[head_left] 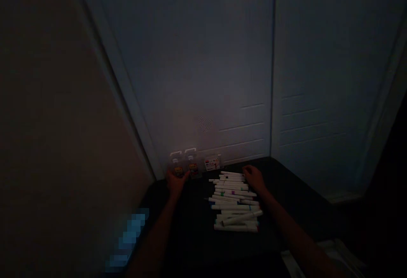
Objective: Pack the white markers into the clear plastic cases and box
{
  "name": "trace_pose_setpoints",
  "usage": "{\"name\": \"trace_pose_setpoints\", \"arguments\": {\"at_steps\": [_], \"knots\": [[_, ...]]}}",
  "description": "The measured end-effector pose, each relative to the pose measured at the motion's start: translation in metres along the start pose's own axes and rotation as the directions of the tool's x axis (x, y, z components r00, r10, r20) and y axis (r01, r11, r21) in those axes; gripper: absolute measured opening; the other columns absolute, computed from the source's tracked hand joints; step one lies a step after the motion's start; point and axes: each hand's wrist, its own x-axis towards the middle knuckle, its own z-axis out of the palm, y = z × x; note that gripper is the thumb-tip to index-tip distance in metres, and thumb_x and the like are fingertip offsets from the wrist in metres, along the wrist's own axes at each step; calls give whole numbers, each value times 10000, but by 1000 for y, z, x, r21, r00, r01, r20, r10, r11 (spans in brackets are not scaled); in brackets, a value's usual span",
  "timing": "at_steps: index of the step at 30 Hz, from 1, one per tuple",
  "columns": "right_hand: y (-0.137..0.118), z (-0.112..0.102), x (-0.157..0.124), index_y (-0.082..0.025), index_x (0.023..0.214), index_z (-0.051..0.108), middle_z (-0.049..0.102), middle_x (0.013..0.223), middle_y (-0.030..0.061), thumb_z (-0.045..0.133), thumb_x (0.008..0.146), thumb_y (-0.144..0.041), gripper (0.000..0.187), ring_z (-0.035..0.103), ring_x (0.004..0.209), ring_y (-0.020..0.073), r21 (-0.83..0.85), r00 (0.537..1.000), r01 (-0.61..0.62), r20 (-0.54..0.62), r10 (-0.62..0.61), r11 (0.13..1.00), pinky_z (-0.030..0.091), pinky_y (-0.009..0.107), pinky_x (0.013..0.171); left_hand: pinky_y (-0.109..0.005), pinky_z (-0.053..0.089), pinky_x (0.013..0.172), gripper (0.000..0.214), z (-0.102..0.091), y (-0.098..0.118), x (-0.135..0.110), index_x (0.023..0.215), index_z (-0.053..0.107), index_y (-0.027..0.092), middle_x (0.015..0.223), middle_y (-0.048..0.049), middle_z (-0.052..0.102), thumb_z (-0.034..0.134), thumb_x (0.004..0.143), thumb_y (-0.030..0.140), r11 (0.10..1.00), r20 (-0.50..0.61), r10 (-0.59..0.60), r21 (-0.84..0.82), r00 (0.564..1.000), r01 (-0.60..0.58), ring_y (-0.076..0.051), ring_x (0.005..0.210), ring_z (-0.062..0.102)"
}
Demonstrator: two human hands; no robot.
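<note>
The light is dim and fine detail is lost. At the back left of the dark table, my left hand has its fingers and thumb on either side of a clear plastic case with a handle on top and an orange label. A similar clear case stands right beside my thumb. White markers, several of them, lie crosswise in a loose column, and one is slanted over others near the front. My right hand is curled at the right end of the farthest marker, fingers bent together around its tip.
Behind the markers, a small box with a white and red label leans by the pale panel wall. The dark table meets a wall on the left. A whitish object sits low at the right.
</note>
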Motion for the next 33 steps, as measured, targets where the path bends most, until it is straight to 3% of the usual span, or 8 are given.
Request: {"name": "trace_pose_setpoints", "arguments": {"at_steps": [5,9,13,20,24,28,31,33], "knots": [[-5,-1,-2,-170,976,782,792,1000,108,544,878,-249,269,741,959,233,-2,1000,-1,-16,1,1000,541,305,862,-450,552,986,897,-2,11,-1,1394,426,178,1272,-184,706,913,691,449,999,44,-32,-18,999,33,-361,1213,692],[-8,-1,-3,-153,972,786,786,996,125,549,869,-242,273,733,963,246,19,999,-30,-27,30,999,528,317,866,-413,592,880,603,-12,14,-10,1149,546,169,1097,-144,743,892,718,410,999,82,-31,-11,996,32,-321,1028,746],[-7,-2,-1,-140,964,785,787,1007,135,563,861,-236,263,730,977,251,47,998,-51,-22,52,998,520,325,885,-420,595,860,556,-28,13,-26,1085,547,189,1068,-128,735,897,701,388,999,85,-33,-10,996,34,-317,1006,741],[-12,-10,-1,-163,914,770,789,1002,134,555,831,-246,246,731,977,261,113,997,-55,-40,60,992,527,365,915,-438,592,849,576,-63,14,-77,1063,556,194,1011,-108,732,893,638,391,996,76,-55,-64,996,60,-317,951,743],[-20,-20,-2,-181,865,755,785,956,133,565,787,-266,223,730,939,278,158,996,-46,-72,58,986,538,405,906,-429,591,856,625,-77,14,-120,1119,572,186,1040,-113,740,863,622,428,985,154,-27,-165,988,52,-320,964,738],[-50,-33,-5,-162,933,757,780,1036,169,549,804,-336,300,722,1003,299,192,992,28,-128,-3,981,531,439,953,-455,572,928,800,-81,8,-163,1267,558,160,1166,-158,734,863,609,497,973,138,-65,-209,988,94,-359,1095,717],[-98,-38,-26,-167,1065,750,781,1116,154,537,870,-480,426,731,1006,283,264,991,112,-105,-86,958,554,417,924,-503,524,1035,857,-79,4,-181,1306,574,171,1283,-181,703,887,585,512,974,115,-55,-211,992,79,-403,1240,656],[-138,-38,-52,-183,1074,754,789,1095,141,586,880,-567,461,729,1003,297,418,988,150,-33,-151,896,554,438,926,-525,487,1086,886,-79,4,-186,1351,551,163,1369,-205,653,886,599,491,973,112,-26,-226,993,51,-416,1321,600]]}}
